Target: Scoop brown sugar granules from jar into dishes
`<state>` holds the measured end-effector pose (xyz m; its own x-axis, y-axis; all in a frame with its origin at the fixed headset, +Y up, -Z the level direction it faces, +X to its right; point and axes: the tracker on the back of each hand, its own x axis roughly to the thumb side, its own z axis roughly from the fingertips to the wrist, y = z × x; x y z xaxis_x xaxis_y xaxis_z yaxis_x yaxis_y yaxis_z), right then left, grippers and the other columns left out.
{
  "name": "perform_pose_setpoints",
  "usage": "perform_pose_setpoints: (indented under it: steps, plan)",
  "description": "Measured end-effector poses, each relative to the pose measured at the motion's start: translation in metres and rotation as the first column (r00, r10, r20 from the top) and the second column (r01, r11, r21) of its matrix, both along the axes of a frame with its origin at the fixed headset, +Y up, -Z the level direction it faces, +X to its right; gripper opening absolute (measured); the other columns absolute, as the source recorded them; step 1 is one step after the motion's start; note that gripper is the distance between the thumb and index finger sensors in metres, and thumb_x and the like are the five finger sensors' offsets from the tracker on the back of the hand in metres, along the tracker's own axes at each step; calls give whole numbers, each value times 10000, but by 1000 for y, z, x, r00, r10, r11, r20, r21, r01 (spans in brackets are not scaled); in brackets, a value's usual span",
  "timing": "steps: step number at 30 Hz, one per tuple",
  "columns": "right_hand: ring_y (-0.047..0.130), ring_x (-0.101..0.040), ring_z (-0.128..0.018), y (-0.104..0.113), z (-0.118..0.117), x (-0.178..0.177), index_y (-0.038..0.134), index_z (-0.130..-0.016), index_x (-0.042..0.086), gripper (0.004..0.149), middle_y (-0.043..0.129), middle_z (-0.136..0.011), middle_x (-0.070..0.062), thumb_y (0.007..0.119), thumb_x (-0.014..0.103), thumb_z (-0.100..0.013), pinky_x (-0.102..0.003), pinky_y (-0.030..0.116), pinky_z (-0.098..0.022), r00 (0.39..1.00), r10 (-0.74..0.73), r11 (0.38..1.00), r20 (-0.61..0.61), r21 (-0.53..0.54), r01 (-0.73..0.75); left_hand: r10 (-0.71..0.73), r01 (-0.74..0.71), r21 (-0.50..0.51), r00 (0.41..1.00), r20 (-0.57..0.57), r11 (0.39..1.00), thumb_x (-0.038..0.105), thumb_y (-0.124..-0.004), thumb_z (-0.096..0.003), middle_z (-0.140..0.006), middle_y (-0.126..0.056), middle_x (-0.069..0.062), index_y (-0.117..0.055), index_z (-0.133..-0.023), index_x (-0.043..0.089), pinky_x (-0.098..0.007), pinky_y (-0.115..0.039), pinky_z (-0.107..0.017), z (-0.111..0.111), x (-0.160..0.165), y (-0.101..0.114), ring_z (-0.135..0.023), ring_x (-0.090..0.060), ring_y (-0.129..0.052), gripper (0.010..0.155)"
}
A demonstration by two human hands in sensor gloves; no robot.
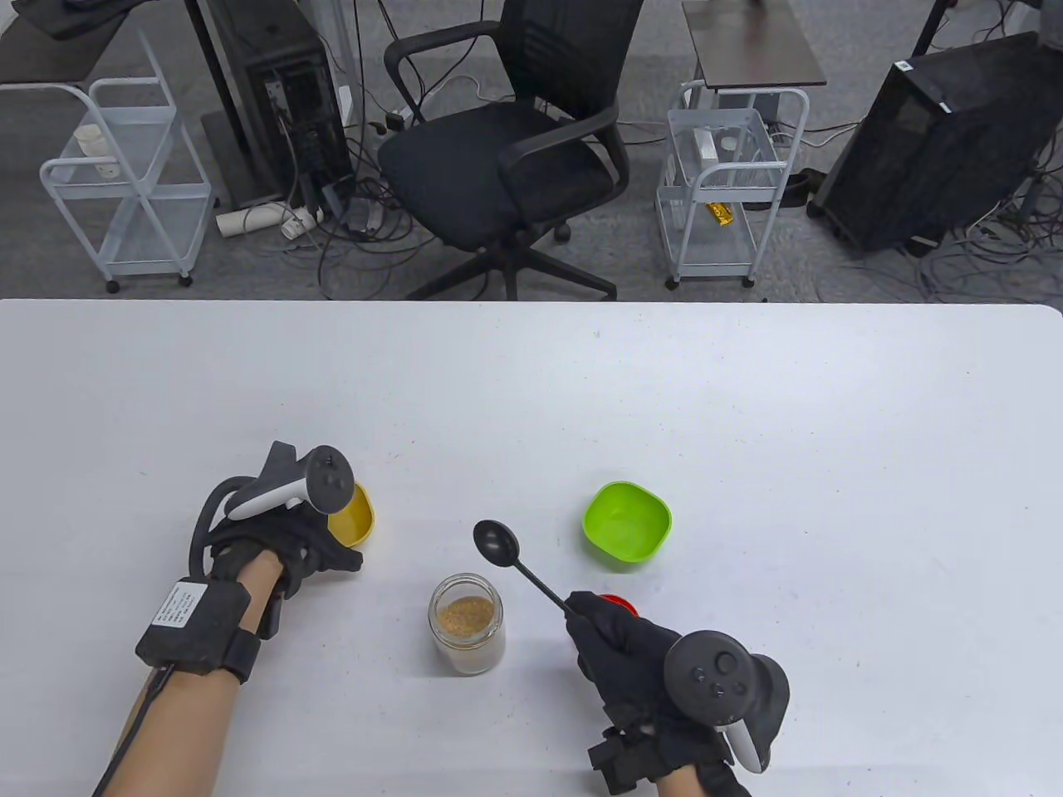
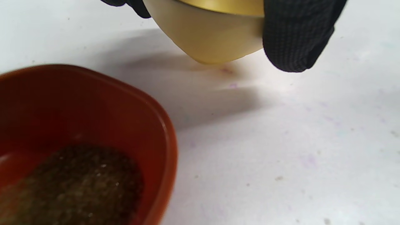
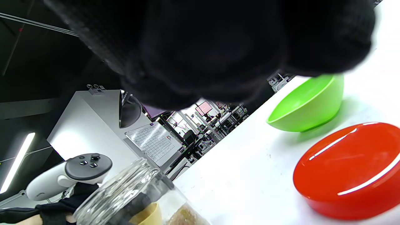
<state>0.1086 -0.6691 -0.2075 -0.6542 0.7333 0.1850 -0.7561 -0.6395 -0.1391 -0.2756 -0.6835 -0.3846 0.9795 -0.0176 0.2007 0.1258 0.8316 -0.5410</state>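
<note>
A glass jar [image 1: 467, 623] with brown sugar in its bottom stands open near the table's front; in the right wrist view the jar [image 3: 131, 193] is at the lower left. My right hand [image 1: 606, 631] pinches the handle end of a black spoon [image 1: 498, 544], whose empty bowl hangs between the jar and a green dish [image 1: 627, 523]. My left hand [image 1: 320, 544] grips a yellow dish [image 1: 355, 515] left of the jar; gloved fingers [image 2: 297, 40] clasp the yellow dish [image 2: 212, 34], which is tilted off the table. A red dish [image 2: 93, 103] holding brown granules lies beneath that wrist.
A glossy red lid [image 3: 350, 172] lies beside my right hand, half hidden under it in the table view [image 1: 621, 603]. The green dish [image 3: 307, 106] looks empty. The white table [image 1: 747, 398] stretches far behind. An office chair [image 1: 515, 149] and wire carts stand beyond its far edge.
</note>
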Motion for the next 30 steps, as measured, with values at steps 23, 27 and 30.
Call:
perform_pose_setpoints:
  steps: [23,27,30]
  plan:
    - [1028,-105,-123,-2,-2,-5,909,-839,264,391,1068,-398,103,811,456,-513,-358,951,-274,999,12,1000,-39,-25,-13,171,-184,153,981,94,971,642,-897,-484,-1227,-302,-316,-186,-1179,-17,-592,-633,-812,96,10,54,-1111,-549,-507,1192]
    - [1028,-107,-122,-4,-4,-4,910,-838,262,392,1068,-397,101,812,456,-512,-359,951,-273,999,6,999,-33,-35,-7,242,-255,167,966,94,952,630,-901,-489,-1222,-293,-327,-187,-1178,-24,-585,-634,-811,115,15,52,-1101,-559,-492,1189]
    - [1028,-107,-122,-5,-6,-4,909,-838,264,390,1068,-398,106,811,456,-513,-359,951,-273,999,0,999,-32,-48,-1,268,-280,189,959,89,941,624,-905,-492,-1221,-285,-329,-189,-1180,-25,-588,-621,-811,132,19,44,-1095,-566,-476,1186]
